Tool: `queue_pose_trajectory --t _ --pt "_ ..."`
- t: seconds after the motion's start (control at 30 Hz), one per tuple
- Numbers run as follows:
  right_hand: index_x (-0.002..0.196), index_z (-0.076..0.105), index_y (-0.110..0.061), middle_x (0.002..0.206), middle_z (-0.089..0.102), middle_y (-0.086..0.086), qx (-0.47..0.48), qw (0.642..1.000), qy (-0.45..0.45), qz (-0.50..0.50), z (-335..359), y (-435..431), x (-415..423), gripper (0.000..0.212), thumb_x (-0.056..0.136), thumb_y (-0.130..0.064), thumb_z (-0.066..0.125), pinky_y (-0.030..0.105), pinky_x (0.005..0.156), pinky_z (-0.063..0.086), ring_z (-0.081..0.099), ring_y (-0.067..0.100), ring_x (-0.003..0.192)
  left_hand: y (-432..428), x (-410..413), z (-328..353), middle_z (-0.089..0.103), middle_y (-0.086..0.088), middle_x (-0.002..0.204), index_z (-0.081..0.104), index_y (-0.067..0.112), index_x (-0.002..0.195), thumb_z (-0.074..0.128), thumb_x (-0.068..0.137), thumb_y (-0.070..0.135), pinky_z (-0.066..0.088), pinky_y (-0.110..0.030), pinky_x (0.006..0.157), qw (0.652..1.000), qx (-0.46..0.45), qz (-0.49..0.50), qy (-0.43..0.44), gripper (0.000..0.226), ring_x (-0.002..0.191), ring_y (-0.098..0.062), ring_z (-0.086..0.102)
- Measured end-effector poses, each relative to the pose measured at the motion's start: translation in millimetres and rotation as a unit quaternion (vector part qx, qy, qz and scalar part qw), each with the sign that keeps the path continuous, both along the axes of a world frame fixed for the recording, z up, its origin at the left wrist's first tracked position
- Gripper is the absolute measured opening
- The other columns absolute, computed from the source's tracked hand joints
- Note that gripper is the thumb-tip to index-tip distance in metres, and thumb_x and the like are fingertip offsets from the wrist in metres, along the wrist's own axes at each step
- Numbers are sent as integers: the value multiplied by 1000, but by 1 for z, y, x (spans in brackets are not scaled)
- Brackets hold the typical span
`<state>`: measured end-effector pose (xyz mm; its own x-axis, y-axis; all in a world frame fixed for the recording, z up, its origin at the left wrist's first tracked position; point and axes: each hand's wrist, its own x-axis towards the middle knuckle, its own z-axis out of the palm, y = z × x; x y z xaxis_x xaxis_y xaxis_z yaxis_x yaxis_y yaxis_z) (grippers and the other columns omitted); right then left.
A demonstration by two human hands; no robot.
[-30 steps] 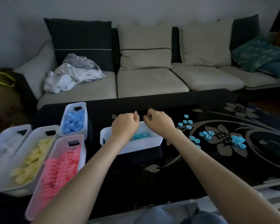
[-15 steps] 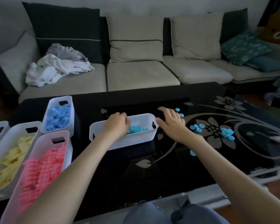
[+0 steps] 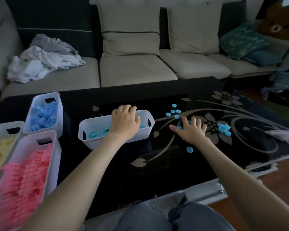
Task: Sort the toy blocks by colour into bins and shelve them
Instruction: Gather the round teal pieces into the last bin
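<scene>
Black table point(image 3: 157, 97) edge bare (right hand point(image 3: 191, 130) splayed mid-table).

On the counter point(image 3: 117, 172), three bins point(image 3: 42, 114) crowd the left end. A fourth bin point(image 3: 115, 137) sits in the middle, the left hand point(image 3: 125, 122) over it. Loose blocks point(image 3: 173, 111) lie to its right, around the right hand point(image 3: 190, 130). Behind the counter stands a sofa point(image 3: 137, 69).
</scene>
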<state>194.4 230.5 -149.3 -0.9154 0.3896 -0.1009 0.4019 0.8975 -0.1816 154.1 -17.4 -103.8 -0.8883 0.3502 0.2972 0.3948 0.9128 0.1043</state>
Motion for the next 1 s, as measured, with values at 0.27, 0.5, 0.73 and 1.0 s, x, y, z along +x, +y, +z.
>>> queue_pose_trajectory --t 0.27,0.5,0.73,1.0 --pt "112 47 -17 109 49 3 23 981 120 151 0 -7 -4 25 98 -36 39 32 82 43 52 19 99 2 -3 4 51 -6 133 38 17 140 32 100 29 28 -39 103 997 1 10 -71 42 121 -26 46" --pt "71 53 -14 70 56 1 37 989 123 79 4 -19 -6 39 100 -33 34 26 51 37 54 14 60 -24 -11 16 47 -11 140 21 22 150 33 102 22 39 -39 100 986 91 10 -143 50 125 -28 47" --pt "65 46 -14 56 45 -1 19 982 174 76 17 -27 -9 40 100 -30 34 26 46 32 47 17 52 -72 -3 18 59 -9 124 48 23 133 37 101 30 47 -41 90 985 12 40 -166 35 107 -28 57" --pt "54 36 -20 52 42 -5 -110 916 323 212 77 -131 -21 47 100 -32 37 29 53 34 44 16 51 -70 12 26 63 -9 114 53 25 126 38 97 12 50 -37 82 983 6 39 -179 36 95 -24 61"
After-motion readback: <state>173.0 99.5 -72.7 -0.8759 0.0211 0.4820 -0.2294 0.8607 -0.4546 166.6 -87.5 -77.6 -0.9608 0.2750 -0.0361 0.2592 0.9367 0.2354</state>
